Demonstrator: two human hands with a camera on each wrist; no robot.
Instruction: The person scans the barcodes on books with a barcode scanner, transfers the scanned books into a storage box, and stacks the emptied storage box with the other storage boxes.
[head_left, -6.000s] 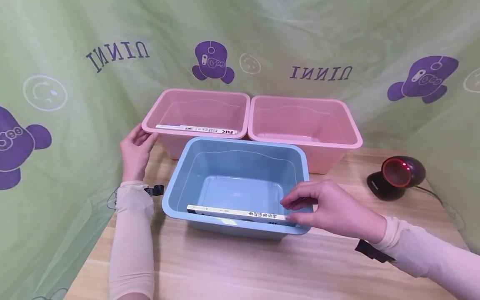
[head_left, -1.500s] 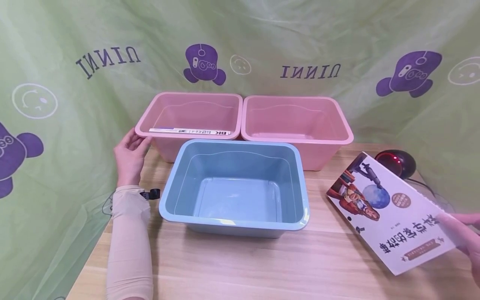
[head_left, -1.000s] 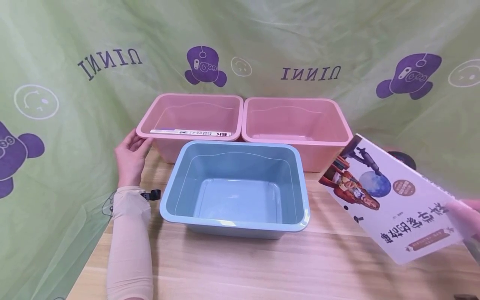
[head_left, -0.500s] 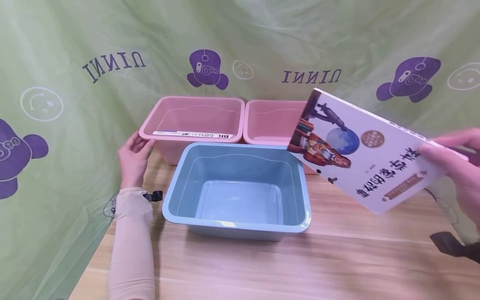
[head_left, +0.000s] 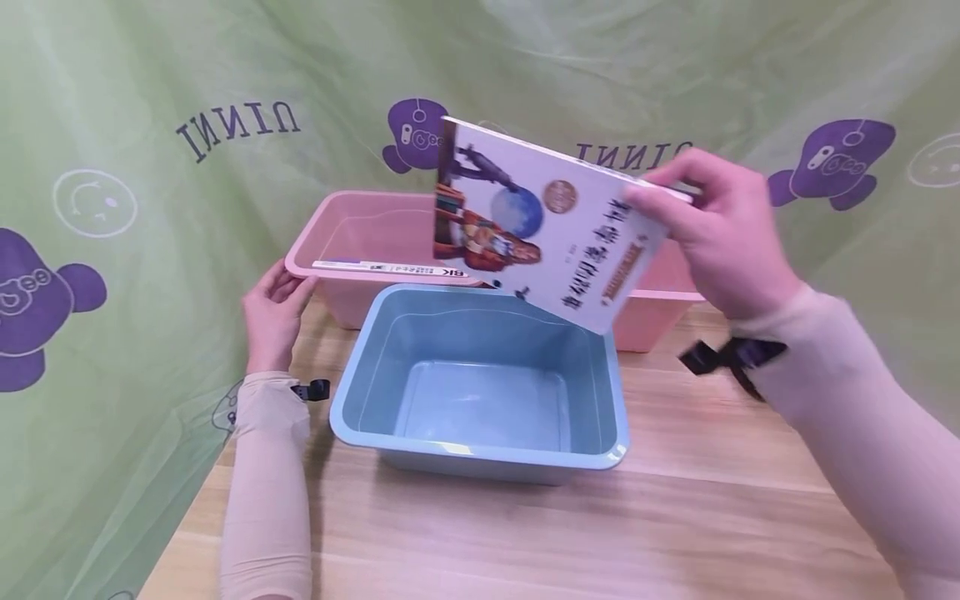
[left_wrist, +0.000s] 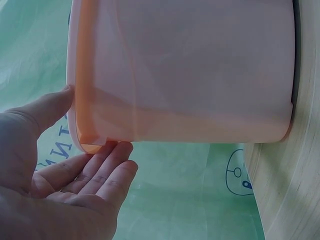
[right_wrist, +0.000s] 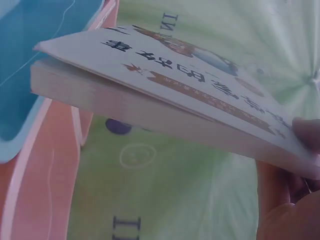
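Observation:
My right hand (head_left: 720, 233) pinches a paperback book (head_left: 555, 225), thumb on its white illustrated cover. The book is tilted in the air above the blue bin's far rim and hides much of the right pink bin (head_left: 660, 321). In the right wrist view the book's (right_wrist: 150, 115) page edges show, with the cover slightly lifted at one corner. At the near left corner of the left pink bin (head_left: 375, 217), my left hand (head_left: 273, 321) holds the rim between thumb and fingers. A thin white book (head_left: 390, 268) stands on edge inside that bin. The blue bin (head_left: 480, 458) has nothing inside.
The bins stand on a wooden table (head_left: 525, 542), the blue one in front of the two pink ones. A green curtain (head_left: 172, 50) with purple figures hangs behind and at the sides.
Six seconds ago the book stood in the blue bin. My right hand has since held it at the right by the scanner, then carried it up and left over the bins. My left hand stays put.

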